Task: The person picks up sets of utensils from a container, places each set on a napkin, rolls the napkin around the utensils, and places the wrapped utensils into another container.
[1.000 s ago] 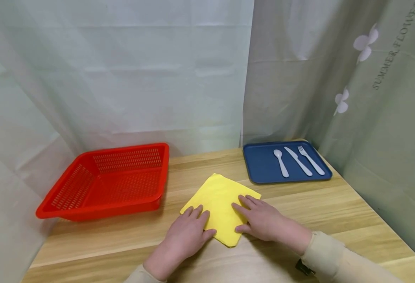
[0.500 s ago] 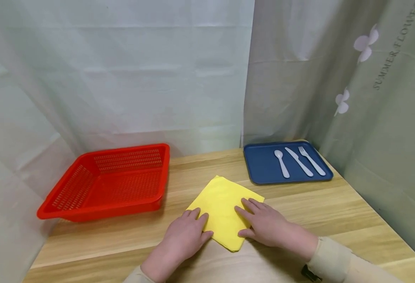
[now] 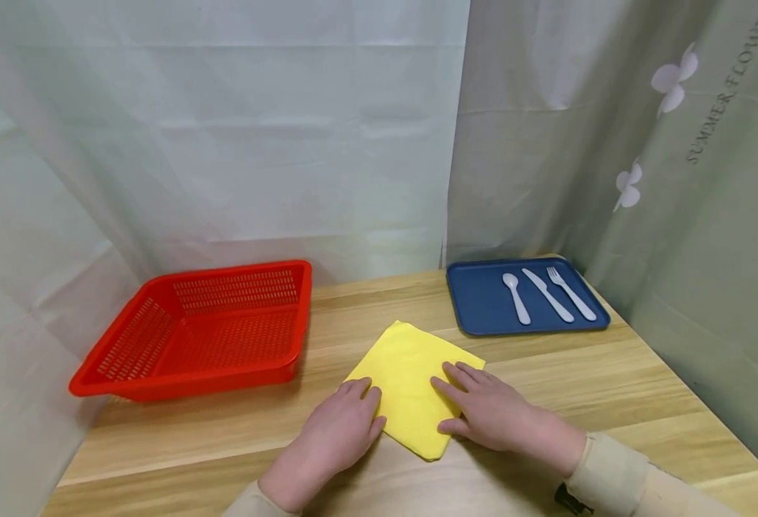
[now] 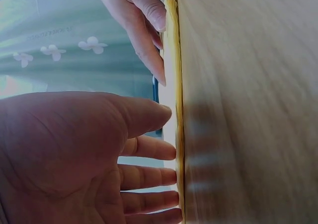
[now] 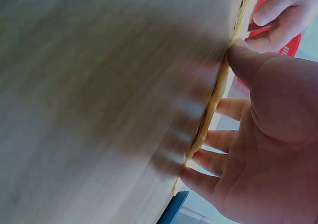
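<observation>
On the yellow cloth [image 3: 411,391], likely light and soft, left hand [image 3: 343,429] and right hand [image 3: 487,409] rest without gripping; edges should pinch easily.

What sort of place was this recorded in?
Probably a curtained-off corner set up for tabletop work, though the room beyond is hidden: curtains hang behind and at both sides of a wooden table, which bears a yellow cloth and a red basket.

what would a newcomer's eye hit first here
The yellow cloth probably comes first, flat on the table with the left hand and right hand touching it. Next come the red basket at the left and the blue tray at the back right, bearing a white spoon, knife and fork.
</observation>
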Available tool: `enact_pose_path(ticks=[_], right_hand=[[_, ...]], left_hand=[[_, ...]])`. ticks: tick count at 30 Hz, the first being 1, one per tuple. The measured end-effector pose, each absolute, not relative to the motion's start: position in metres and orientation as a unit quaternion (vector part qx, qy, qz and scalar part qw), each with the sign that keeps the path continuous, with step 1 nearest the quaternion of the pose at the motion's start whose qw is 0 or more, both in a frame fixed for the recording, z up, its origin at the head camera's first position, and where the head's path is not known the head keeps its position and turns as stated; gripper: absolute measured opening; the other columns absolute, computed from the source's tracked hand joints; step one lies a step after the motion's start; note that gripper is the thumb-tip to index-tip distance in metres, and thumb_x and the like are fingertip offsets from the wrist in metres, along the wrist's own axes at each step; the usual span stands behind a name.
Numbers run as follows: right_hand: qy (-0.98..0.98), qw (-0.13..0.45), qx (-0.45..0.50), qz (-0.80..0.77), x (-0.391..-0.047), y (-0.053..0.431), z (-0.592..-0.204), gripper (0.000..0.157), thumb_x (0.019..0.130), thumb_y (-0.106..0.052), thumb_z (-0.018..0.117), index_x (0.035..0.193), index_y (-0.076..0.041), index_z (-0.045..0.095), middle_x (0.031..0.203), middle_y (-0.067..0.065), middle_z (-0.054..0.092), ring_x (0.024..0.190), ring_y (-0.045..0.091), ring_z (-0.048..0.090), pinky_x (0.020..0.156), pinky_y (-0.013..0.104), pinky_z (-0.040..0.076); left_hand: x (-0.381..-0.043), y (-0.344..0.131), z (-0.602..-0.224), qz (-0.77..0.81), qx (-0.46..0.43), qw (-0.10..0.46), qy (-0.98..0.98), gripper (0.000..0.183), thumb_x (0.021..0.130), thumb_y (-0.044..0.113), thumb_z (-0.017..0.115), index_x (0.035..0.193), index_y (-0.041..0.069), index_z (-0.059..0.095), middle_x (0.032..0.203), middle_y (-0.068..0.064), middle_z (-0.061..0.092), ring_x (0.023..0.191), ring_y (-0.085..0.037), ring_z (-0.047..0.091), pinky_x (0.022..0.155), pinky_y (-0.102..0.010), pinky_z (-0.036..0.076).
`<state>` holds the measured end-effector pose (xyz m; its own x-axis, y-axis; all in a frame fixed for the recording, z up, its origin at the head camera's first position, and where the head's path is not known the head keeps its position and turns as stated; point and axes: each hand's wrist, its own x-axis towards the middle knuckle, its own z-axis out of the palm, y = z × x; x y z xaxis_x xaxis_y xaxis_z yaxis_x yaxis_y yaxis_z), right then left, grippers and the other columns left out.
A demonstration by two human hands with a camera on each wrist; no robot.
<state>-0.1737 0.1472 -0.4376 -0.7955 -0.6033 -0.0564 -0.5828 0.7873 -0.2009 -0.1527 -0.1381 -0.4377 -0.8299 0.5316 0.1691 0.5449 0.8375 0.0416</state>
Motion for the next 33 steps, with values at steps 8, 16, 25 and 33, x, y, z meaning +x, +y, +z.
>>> enact_pose_path(ticks=[8, 16, 25, 33], right_hand=[[0.941, 0.041, -0.324, -0.093, -0.177, 0.153, -0.45, 0.076, 0.107, -0.06, 0.063, 0.163, -0.01, 0.053, 0.169, 0.024, 0.044, 0.157, 0.045, 0.04, 0.122, 0.063, 0.04], [0.943, 0.064, -0.316, -0.086, -0.174, 0.151, -0.442, 0.077, 0.107, -0.059, 0.065, 0.166, -0.012, 0.05, 0.172, 0.022, 0.04, 0.159, 0.044, 0.037, 0.124, 0.064, 0.036], [0.941, 0.07, -0.32, -0.086, -0.176, 0.15, -0.441, 0.076, 0.107, -0.056, 0.066, 0.165, -0.01, 0.05, 0.172, 0.024, 0.04, 0.159, 0.046, 0.037, 0.124, 0.066, 0.035], [0.94, 0.041, -0.33, -0.075, -0.178, 0.152, -0.442, 0.077, 0.107, -0.058, 0.066, 0.164, -0.009, 0.051, 0.167, 0.027, 0.045, 0.156, 0.048, 0.041, 0.122, 0.067, 0.039]], left_hand=[[-0.151, -0.137, -0.439, -0.047, -0.277, 0.065, -0.958, 0.034, 0.1, 0.026, 0.081, 0.119, 0.001, 0.069, 0.134, -0.024, 0.069, 0.124, -0.041, 0.067, 0.102, -0.054, 0.059], [-0.149, -0.134, -0.439, -0.043, -0.275, 0.072, -0.958, 0.026, 0.101, 0.02, 0.078, 0.118, 0.001, 0.069, 0.13, -0.023, 0.07, 0.119, -0.04, 0.068, 0.094, -0.055, 0.062], [-0.15, -0.136, -0.44, -0.045, -0.276, 0.095, -0.955, 0.01, 0.104, 0.012, 0.072, 0.108, 0.003, 0.068, 0.119, -0.024, 0.072, 0.108, -0.041, 0.071, 0.084, -0.056, 0.063], [-0.15, -0.135, -0.439, -0.029, -0.278, 0.086, -0.956, 0.021, 0.1, 0.018, 0.077, 0.11, 0.002, 0.069, 0.121, -0.026, 0.072, 0.111, -0.041, 0.071, 0.091, -0.054, 0.063]])
